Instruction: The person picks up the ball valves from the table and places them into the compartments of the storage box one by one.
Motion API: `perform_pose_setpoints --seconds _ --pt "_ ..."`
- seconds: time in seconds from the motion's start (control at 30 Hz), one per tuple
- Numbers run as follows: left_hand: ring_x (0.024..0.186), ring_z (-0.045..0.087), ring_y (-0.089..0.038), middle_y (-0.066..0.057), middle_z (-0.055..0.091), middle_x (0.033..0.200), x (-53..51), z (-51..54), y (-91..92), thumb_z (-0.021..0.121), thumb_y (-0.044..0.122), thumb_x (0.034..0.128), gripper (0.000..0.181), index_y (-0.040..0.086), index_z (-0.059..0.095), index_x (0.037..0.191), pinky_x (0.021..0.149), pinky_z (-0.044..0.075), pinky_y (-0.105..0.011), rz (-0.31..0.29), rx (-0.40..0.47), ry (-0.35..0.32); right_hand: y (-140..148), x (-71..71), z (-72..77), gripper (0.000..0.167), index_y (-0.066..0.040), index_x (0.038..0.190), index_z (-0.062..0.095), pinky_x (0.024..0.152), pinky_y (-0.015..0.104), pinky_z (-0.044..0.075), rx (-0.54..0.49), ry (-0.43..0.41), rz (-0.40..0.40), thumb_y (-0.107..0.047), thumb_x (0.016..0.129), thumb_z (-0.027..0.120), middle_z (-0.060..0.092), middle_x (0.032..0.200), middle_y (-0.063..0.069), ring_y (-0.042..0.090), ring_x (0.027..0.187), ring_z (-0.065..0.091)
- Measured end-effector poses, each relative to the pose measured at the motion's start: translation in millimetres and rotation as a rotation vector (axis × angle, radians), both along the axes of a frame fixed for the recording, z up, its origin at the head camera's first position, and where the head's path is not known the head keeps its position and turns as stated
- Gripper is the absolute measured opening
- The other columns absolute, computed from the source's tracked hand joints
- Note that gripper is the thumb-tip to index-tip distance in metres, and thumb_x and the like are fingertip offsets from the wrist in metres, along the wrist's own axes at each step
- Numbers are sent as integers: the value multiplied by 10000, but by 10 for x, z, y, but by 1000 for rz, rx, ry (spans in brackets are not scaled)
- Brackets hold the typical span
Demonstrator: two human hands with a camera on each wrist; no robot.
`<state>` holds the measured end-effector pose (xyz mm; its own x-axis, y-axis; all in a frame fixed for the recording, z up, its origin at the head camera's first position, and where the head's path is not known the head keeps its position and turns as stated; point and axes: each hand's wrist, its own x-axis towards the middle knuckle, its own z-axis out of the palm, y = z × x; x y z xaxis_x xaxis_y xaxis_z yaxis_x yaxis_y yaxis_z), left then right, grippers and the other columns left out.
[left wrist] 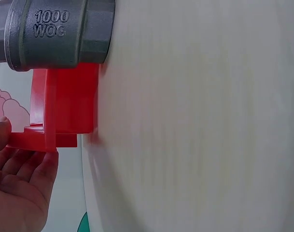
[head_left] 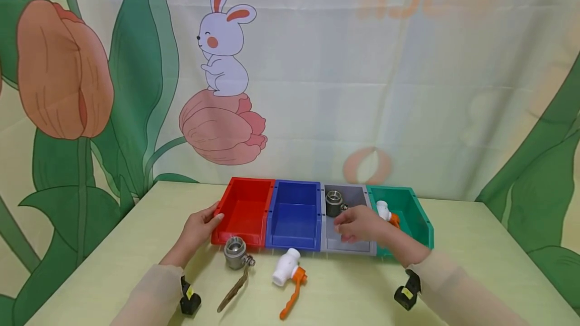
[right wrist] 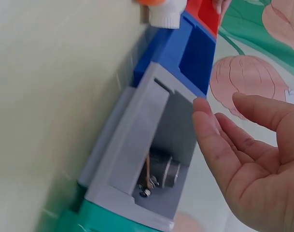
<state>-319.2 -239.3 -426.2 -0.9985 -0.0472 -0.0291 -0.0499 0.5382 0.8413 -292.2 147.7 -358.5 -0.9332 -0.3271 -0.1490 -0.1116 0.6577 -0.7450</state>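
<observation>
At the left end of the bin row, my left hand (head_left: pixel 201 228) grips the rim of the red bin (head_left: pixel 239 239); in the left wrist view its thumb lies on one side of the edge and its fingers on the other. My right hand (head_left: pixel 362 224) hovers over the grey bin (head_left: pixel 348 246), fingers loosely bent and holding nothing. A metal ball valve (head_left: pixel 334 205) sits inside that grey bin. On the table before the red bin stands another metal ball valve (head_left: pixel 235 254) with a brownish lever. Right of it lies a white plastic ball valve (head_left: pixel 285 268) with an orange handle.
Between the red and grey bins is a blue bin (head_left: pixel 295 220). The green bin (head_left: pixel 419 218) at the right end holds a white valve (head_left: pixel 382 209) with an orange handle, partly behind my right hand. A printed curtain (head_left: pixel 308 89) hangs behind the table.
</observation>
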Motion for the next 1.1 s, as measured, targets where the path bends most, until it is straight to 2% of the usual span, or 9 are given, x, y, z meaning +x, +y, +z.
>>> perform_pose_setpoints --seconds 0.17,0.3,0.53,0.8,1.1 --pt "1452 431 -489 -284 395 1590 -11 -12 8 521 189 1075 569 47 313 1586 1119 460 -517 6 0 -1 -42 64 -76 280 73 1183 707 761 333 656 -6 -20 3 -78 952 659 771 1031 175 139 766 717" --pt "1451 430 -492 -290 397 1584 -23 -18 17 524 183 1073 567 41 318 1581 1120 458 -520 15 -2 5 -84 96 -146 260 83 1153 713 764 345 658 -15 -27 19 -67 947 662 770 1063 195 159 765 727" --pt "1456 422 -493 -290 389 1587 -38 -11 51 523 188 1074 567 45 315 1581 1119 456 -518 27 3 -1 -160 167 -278 253 63 1161 711 755 336 659 -74 -144 15 -68 949 672 766 1028 175 128 747 709" --pt "1456 423 -493 -290 386 1588 -59 -9 62 525 190 1073 572 49 310 1584 1121 456 -520 34 7 -5 -248 246 -420 271 65 1180 695 751 334 660 -116 -209 14 -75 948 684 767 999 131 129 741 707" --pt "1459 421 -488 -283 382 1597 -61 -19 58 521 192 1075 576 55 301 1590 1120 458 -516 31 5 -9 -379 307 -566 297 103 1167 684 740 348 663 -181 -216 10 -61 921 707 766 949 135 125 717 716"
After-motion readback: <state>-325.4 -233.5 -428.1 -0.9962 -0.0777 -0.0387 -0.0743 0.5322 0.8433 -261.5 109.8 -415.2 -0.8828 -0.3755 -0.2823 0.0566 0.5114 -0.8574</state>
